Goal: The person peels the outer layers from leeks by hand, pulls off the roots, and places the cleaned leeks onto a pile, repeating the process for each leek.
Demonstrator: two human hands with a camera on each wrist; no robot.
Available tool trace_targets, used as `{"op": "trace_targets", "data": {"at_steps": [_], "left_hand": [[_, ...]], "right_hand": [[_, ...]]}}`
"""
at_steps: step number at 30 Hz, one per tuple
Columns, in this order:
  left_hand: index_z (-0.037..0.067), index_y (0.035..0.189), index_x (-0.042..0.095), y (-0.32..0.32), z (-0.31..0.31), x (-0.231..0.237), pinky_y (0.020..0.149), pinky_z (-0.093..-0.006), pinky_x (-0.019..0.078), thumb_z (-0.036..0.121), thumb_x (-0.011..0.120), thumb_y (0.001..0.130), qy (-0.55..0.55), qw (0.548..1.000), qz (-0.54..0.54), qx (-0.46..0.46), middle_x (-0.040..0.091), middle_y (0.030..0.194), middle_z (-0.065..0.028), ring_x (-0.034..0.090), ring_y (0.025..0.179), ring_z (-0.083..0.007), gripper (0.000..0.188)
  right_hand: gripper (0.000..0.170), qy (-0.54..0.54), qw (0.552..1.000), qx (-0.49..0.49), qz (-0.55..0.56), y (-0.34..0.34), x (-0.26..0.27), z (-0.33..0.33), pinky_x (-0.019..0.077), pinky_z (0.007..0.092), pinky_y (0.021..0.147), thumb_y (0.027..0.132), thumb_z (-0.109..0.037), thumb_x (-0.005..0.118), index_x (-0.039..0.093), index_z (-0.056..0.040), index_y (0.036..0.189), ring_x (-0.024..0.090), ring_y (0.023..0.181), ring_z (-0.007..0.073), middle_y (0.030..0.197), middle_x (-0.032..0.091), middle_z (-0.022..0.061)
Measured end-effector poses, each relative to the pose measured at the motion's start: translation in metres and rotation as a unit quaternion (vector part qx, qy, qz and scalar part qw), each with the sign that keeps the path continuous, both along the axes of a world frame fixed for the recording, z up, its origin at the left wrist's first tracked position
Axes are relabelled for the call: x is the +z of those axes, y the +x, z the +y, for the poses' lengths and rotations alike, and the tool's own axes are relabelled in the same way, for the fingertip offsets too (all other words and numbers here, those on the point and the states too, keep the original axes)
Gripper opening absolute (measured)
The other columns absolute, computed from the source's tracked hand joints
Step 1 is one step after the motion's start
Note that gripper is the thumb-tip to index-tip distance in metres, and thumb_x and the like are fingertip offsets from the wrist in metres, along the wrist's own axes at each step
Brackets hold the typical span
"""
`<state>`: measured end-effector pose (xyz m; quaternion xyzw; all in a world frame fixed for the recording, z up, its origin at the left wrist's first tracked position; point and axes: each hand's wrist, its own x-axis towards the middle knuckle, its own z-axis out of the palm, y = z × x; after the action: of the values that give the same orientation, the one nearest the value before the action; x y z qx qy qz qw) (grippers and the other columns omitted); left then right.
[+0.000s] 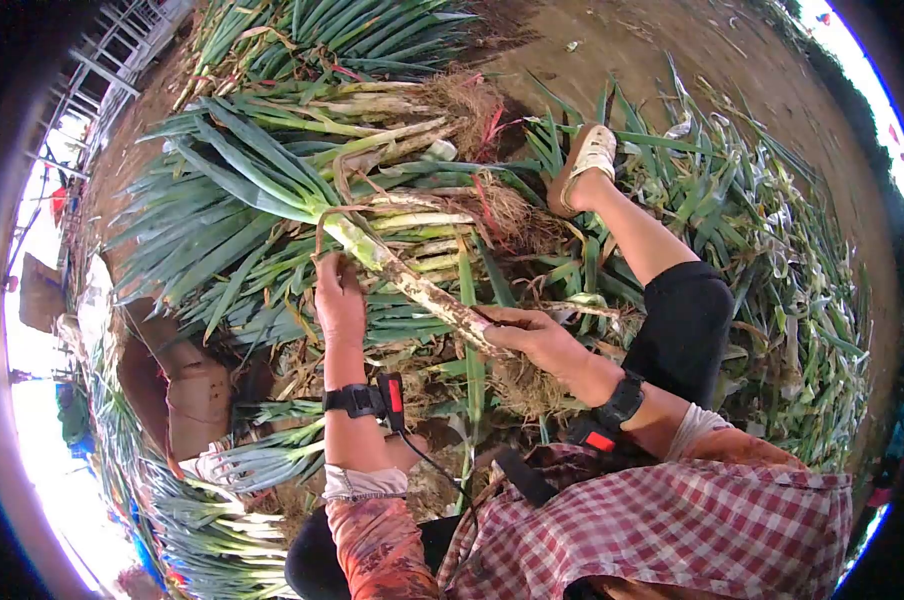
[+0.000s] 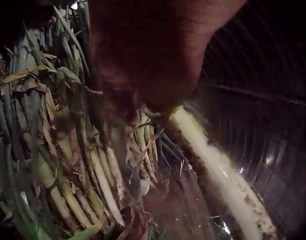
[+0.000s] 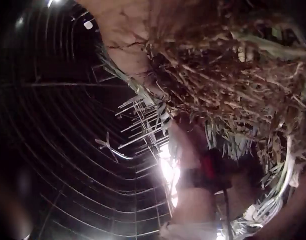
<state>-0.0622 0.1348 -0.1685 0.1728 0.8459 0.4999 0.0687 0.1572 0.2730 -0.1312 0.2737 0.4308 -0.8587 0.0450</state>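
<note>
A long green onion (image 1: 402, 275) with a soil-flecked pale stem slants across the head view, its green leaves toward the upper left. My right hand (image 1: 544, 340) grips it by the root end; a mass of brown roots (image 3: 233, 85) hangs beside that hand in the right wrist view. Just below the stem's leafy end, my left hand (image 1: 342, 305) has curled fingers and pinches a brown dried leaf (image 1: 322, 232) that arches off the onion. In the left wrist view, the pale stem comes out from behind the left hand (image 2: 148, 60).
Bundles of green onions (image 1: 412, 105) tied with red string lie in front. Stripped leaves (image 1: 732, 220) are heaped at right around an outstretched foot (image 1: 592, 165). A cardboard box (image 1: 197, 395) stands at left, near more onions (image 1: 222, 530). Bare soil (image 1: 592, 60) shows beyond.
</note>
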Motion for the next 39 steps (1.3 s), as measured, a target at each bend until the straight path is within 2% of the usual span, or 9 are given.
{"op": "trace_targets", "data": {"at_steps": [5,13,14,19,22,24,26,29,39], "left_hand": [[0.005,0.117,0.043,-0.008,-0.004,0.002,0.059,-0.034,0.0438,0.014,0.05,0.081,-0.123,0.986,0.109,-0.031,0.061,0.081,-0.0138,0.058,0.065,-0.0244,0.037],[0.002,0.084,0.05,-0.009,0.007,0.022,0.06,-0.0415,0.0426,0.01,0.04,0.08,-0.22,0.947,0.214,-0.096,0.057,0.071,-0.0187,0.055,0.069,-0.037,0.014],[0.004,0.085,0.052,0.005,0.006,0.024,0.06,-0.0426,0.0434,0.007,0.043,0.076,-0.23,0.964,0.064,-0.117,0.057,0.075,-0.0192,0.055,0.069,-0.0371,0.013],[0.011,0.101,0.054,0.135,0.005,0.015,0.071,-0.0394,0.0462,0.003,0.046,0.073,-0.304,0.825,-0.055,-0.473,0.058,0.09,-0.0174,0.057,0.081,-0.0332,0.03],[0.01,0.102,0.054,0.175,-0.021,-0.02,0.076,-0.0372,0.0441,0.007,0.051,0.073,-0.176,0.795,-0.084,-0.575,0.056,0.095,-0.0174,0.055,0.086,-0.0326,0.03],[0.008,0.107,0.051,0.137,-0.034,-0.032,0.078,-0.0354,0.0426,0.012,0.055,0.075,-0.21,0.869,-0.213,-0.395,0.056,0.098,-0.0158,0.055,0.088,-0.0299,0.033],[-0.003,0.108,0.047,0.087,-0.031,-0.028,0.073,-0.0329,0.0439,0.022,0.056,0.08,-0.283,0.948,-0.017,-0.142,0.056,0.096,-0.0187,0.055,0.08,-0.0248,0.039],[-0.006,0.1,0.05,0.017,-0.009,0.009,0.063,-0.0294,0.0407,0.02,0.058,0.078,0.155,0.934,-0.314,0.072,0.058,0.084,-0.0099,0.051,0.069,-0.0153,0.034],[-0.006,0.08,0.06,-0.013,0.024,0.011,0.055,-0.0297,0.0416,0.019,0.065,0.072,0.005,0.969,-0.172,0.179,0.059,0.068,-0.0084,0.052,0.058,-0.0147,0.027]], "right_hand": [[0.04,-0.006,0.999,0.046,0.009,0.002,0.004,0.008,0.0406,0.0229,0.071,0.082,-0.015,0.054,0.046,0.0027,0.116,0.051,0.079,0.0082,0.094,0.057,0.003],[0.039,0.02,1.0,0.01,0.0,-0.002,0.003,0.008,0.0426,0.0213,0.064,0.08,-0.016,0.056,0.049,0.0023,0.114,0.053,0.073,0.009,0.089,0.058,0.0035],[0.04,0.044,0.998,-0.032,-0.001,-0.003,-0.001,0.007,0.0425,0.0202,0.062,0.078,-0.017,0.058,0.05,0.0027,0.112,0.053,0.072,0.0089,0.086,0.058,0.0032],[0.036,0.073,0.996,-0.047,-0.016,-0.016,-0.002,0.029,0.0441,0.0245,0.072,0.078,-0.015,0.058,0.052,0.0032,0.109,0.056,0.081,0.0123,0.094,0.06,0.0067],[0.037,0.446,0.893,0.032,0.051,-0.014,-0.001,0.029,0.0415,0.0234,0.077,0.079,-0.014,0.056,0.049,-0.0013,0.113,0.052,0.087,0.0093,0.101,0.059,0.0054],[0.035,0.423,0.903,0.034,0.064,-0.009,0.006,0.018,0.041,0.0247,0.079,0.08,-0.012,0.054,0.049,-0.0005,0.114,0.051,0.093,0.01,0.105,0.058,0.0094],[0.035,0.403,0.912,0.053,0.05,-0.006,0.011,0.006,0.0415,0.026,0.08,0.081,-0.011,0.053,0.048,-0.0002,0.114,0.052,0.094,0.0115,0.106,0.057,0.0106],[0.035,0.478,0.872,0.013,0.107,-0.001,0.01,-0.012,0.0466,0.0288,0.067,0.079,-0.013,0.054,0.05,-0.0036,0.112,0.06,0.077,0.0185,0.094,0.06,0.0154],[0.041,0.619,0.779,0.069,0.068,0.009,-0.006,-0.028,0.0454,0.0373,0.055,0.073,-0.01,0.058,0.05,-0.0121,0.113,0.055,0.062,0.0302,0.074,0.056,0.0121]]}}
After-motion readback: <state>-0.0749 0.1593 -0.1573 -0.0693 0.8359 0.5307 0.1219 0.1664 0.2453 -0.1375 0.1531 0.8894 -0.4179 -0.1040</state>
